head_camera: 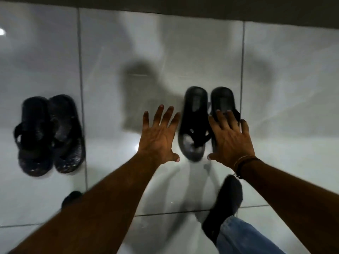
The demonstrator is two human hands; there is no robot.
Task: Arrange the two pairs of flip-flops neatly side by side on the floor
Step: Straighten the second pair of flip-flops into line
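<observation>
Two pairs of black flip-flops lie on the glossy white tile floor. The left pair sits side by side at the far left. The right pair stands at centre right: its left flip-flop is in full view, its right flip-flop is partly covered. My left hand hovers with fingers spread just left of that pair, holding nothing. My right hand is spread flat over the right flip-flop of the pair; whether it touches is unclear.
A dark wall base runs along the top. My right foot in a dark sock with a blue jeans leg stands below the right pair. Part of my other foot shows at lower left. Grout lines cross the tiles.
</observation>
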